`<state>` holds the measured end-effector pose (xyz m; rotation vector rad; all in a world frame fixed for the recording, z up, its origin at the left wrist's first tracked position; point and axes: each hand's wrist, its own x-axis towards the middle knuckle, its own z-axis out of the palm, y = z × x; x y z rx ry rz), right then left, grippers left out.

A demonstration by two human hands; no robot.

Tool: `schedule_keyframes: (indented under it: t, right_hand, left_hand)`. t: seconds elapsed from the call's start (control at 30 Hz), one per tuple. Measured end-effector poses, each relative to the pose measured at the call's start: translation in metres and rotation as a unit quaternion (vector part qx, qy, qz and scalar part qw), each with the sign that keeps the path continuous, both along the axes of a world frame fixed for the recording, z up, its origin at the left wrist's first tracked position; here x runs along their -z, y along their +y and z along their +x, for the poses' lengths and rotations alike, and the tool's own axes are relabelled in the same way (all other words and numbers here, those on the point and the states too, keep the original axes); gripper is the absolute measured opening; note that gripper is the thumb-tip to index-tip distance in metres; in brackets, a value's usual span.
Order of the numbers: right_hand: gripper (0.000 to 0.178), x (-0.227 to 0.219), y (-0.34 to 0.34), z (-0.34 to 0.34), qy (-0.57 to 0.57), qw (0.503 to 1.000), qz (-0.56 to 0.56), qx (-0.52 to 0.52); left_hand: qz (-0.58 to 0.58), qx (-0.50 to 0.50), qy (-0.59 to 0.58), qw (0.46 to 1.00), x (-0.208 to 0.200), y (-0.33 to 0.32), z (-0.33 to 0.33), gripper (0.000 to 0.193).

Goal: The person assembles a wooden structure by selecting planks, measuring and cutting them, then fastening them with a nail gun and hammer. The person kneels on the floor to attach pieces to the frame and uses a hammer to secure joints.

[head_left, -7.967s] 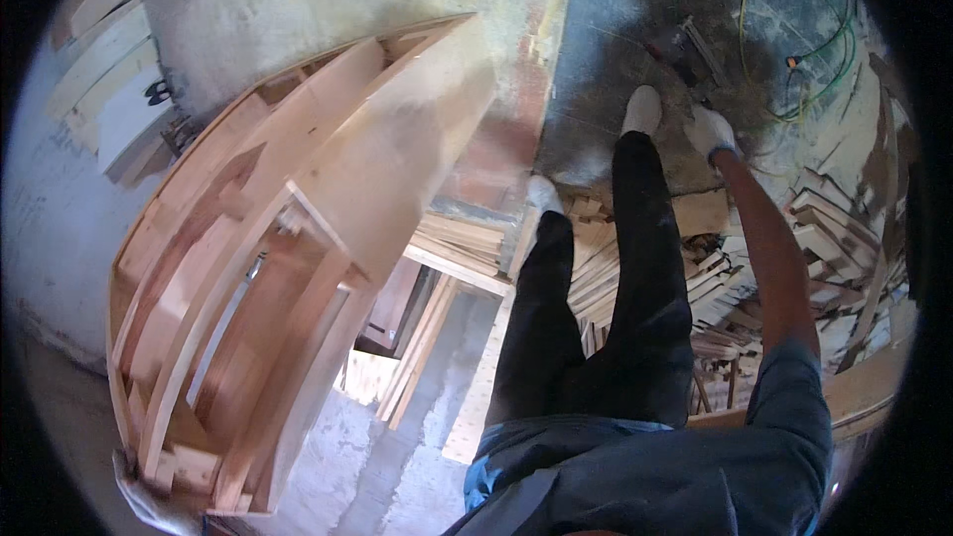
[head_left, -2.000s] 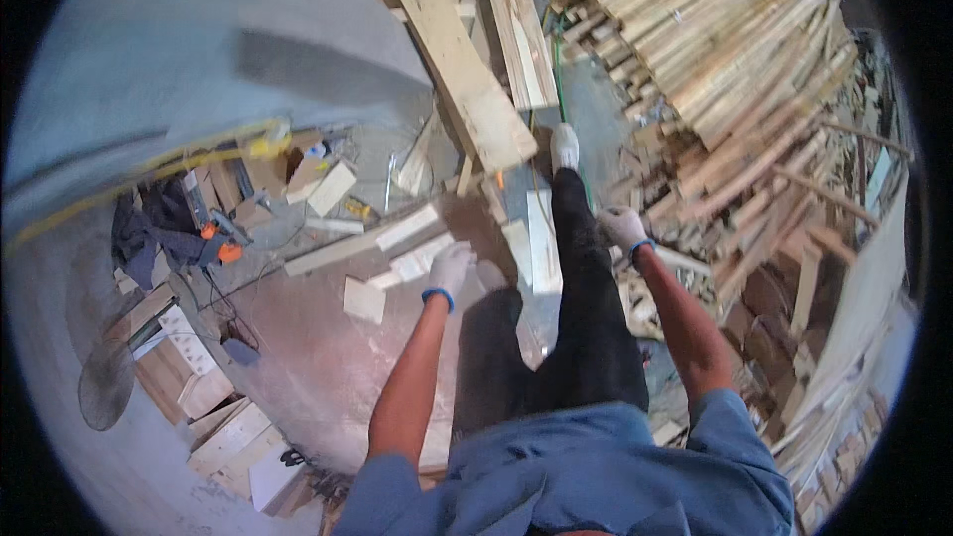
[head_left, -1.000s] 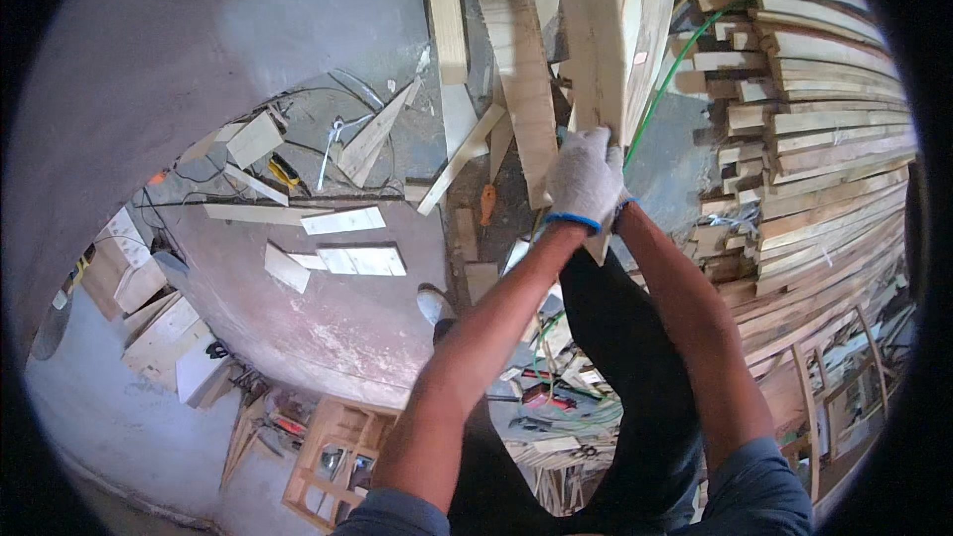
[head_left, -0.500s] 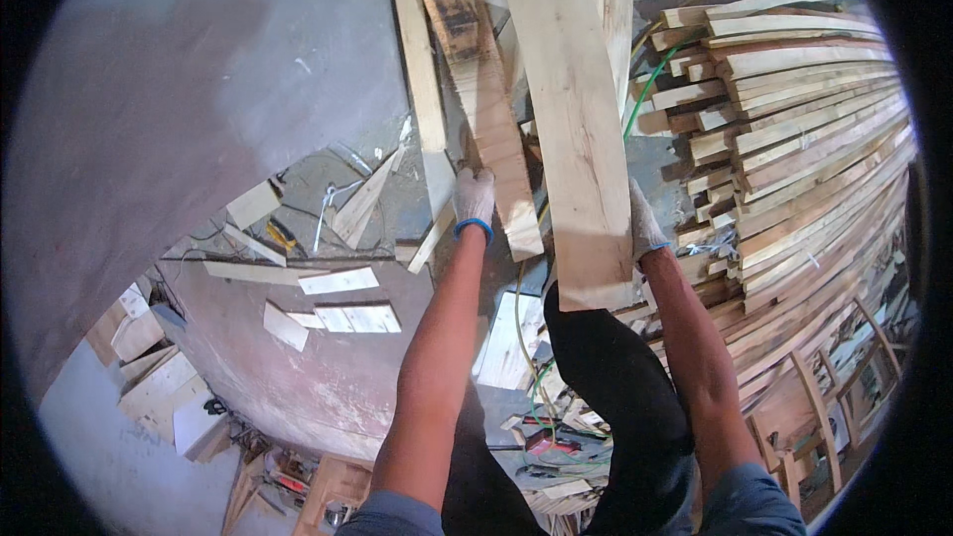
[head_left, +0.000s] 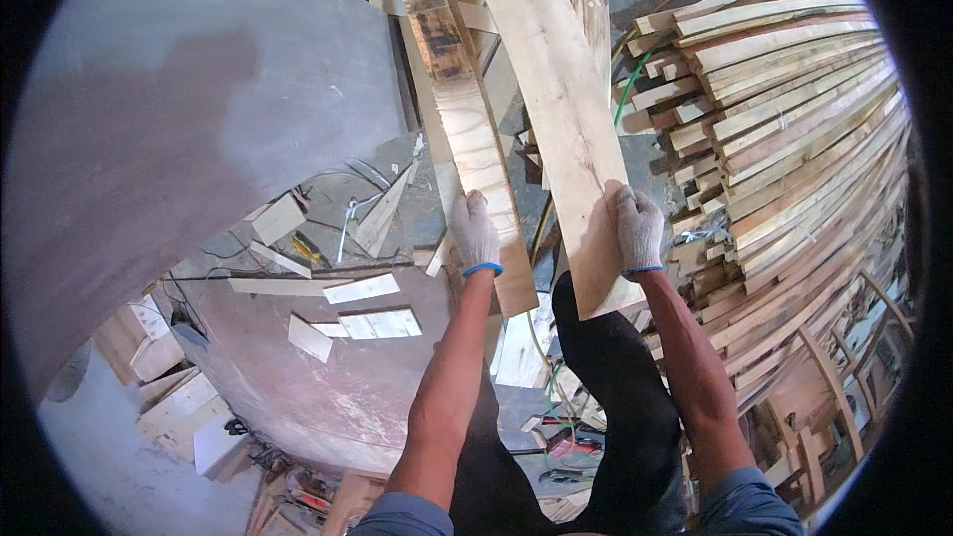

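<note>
In my gloved left hand (head_left: 475, 232) is the left edge of a narrow wooden board (head_left: 471, 139), close to its near end. Dark brown stains cross that board farther up. My right hand (head_left: 640, 228), gloved too, grips the right edge of a wider, pale wooden board (head_left: 546, 65) just above its near end. The fingers of both hands are closed, and the parts behind the boards are hidden. Both boards slant away from me side by side, with a gap between their near ends. The wide board's end lies in front of my right knee (head_left: 596, 337).
A long stack of wooden strips (head_left: 784, 139) fills the right side. Left stands a large grey surface (head_left: 228, 69). Wood offcuts (head_left: 377, 324) and a pointed scrap (head_left: 385, 213) lie at the left. A green hose (head_left: 627, 94) runs beside the stack.
My left hand and the narrow board have come nearer to me. My right hand now shows its fingers over the wide board's edge. The view has shifted slightly.
</note>
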<state>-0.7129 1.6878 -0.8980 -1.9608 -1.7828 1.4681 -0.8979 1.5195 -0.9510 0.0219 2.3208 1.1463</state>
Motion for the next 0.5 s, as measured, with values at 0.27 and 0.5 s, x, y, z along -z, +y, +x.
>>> schedule_keyframes:
  t: [0.27, 0.5]
  right_hand:
    - [0.032, -0.048, 0.0, -0.079, 0.174, 0.981, -0.068, 0.056]
    - [0.039, 0.011, 0.051, -0.141, 0.163, 0.979, -0.114, -0.039]
  left_hand:
    - [0.048, -0.037, -0.004, 0.998, -0.088, 0.055, -0.053, 0.029]
    - [-0.034, 0.072, 0.245, 0.966, -0.072, 0.09, -0.113, 0.028]
